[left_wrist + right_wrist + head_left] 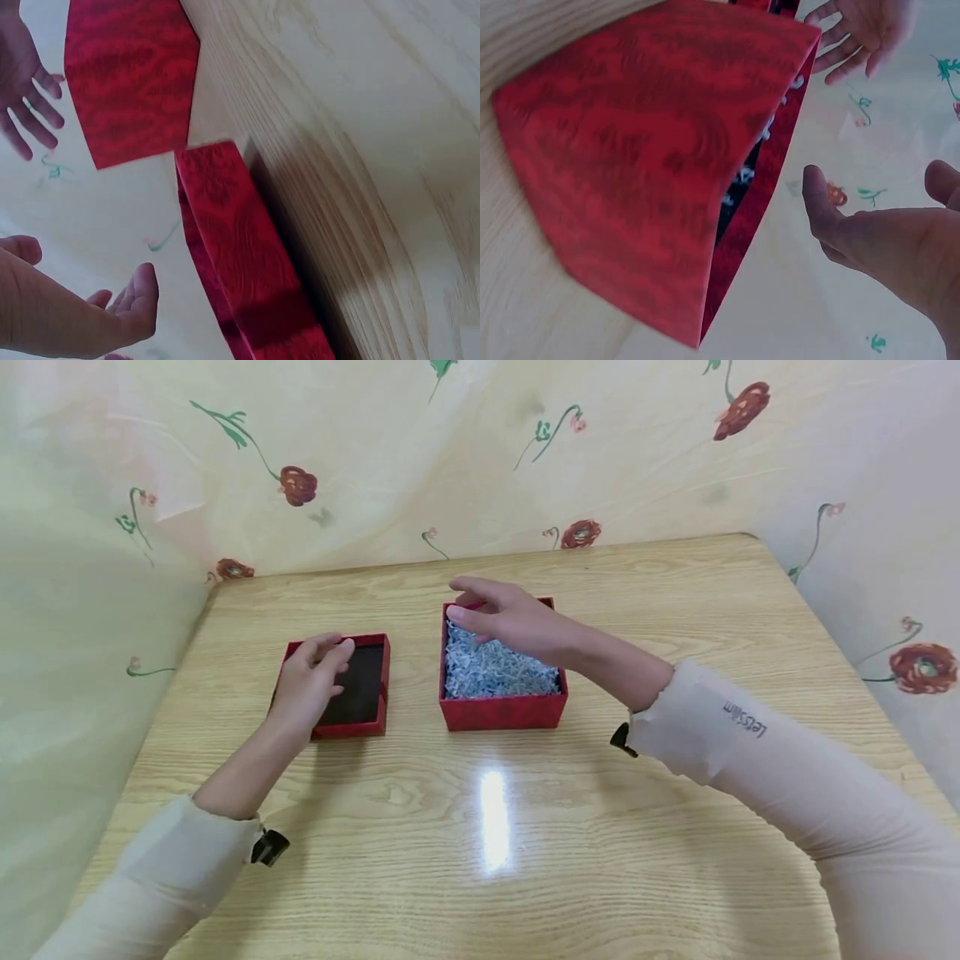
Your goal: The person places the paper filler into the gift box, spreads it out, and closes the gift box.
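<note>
A red patterned box point(504, 713) stands on the table, filled with pale blue shredded paper point(495, 668). To its left lies a shallow red lid point(351, 728), its black inside facing up. My left hand point(306, 685) hovers over the lid with loosely bent fingers and holds nothing. Over the far left part of the box is my right hand point(513, 620), fingers relaxed and apart from the paper. The right wrist view shows the tall side of the box point(645, 165) with bits of paper inside the rim; both hands appear above the boxes there.
The light wood-grain table point(420, 827) has a bright reflection near its middle. A pale cloth point(390, 460) printed with red flowers hangs behind and along both sides. Each sleeve cuff has a small black clip, such as the right one point(624, 740).
</note>
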Tool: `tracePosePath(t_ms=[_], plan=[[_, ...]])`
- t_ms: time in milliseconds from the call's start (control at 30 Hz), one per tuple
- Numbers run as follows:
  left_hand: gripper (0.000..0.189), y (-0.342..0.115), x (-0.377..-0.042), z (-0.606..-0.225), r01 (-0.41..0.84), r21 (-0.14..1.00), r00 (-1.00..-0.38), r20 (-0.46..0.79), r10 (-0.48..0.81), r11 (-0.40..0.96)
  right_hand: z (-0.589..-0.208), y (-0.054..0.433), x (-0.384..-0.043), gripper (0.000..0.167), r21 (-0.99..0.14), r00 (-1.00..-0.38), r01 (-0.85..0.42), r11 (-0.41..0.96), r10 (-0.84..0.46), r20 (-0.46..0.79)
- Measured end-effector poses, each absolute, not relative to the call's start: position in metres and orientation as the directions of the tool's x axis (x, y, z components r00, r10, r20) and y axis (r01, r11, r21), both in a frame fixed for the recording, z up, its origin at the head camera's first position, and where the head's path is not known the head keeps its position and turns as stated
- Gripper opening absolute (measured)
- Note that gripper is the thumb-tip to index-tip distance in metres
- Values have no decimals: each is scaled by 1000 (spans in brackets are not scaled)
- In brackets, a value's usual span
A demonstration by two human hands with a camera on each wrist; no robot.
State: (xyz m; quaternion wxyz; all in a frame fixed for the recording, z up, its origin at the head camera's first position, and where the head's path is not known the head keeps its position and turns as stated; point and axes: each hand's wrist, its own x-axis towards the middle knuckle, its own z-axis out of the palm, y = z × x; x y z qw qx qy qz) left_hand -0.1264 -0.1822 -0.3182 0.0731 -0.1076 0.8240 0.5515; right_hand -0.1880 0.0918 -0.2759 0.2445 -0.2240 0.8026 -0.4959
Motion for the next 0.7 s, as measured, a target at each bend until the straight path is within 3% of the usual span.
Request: tracePosePath(t_ms=[400,700], plan=[[73,-206,-128,-314,-326,853,-945,-300,-128,407,-280,67,-183,63,-956,-758,-36,291,-631,-164],[82,-231,-134,-309,-353,816,-934,-332,-128,457,-284,44,-176,64,-977,-727,113,181,-656,-205]])
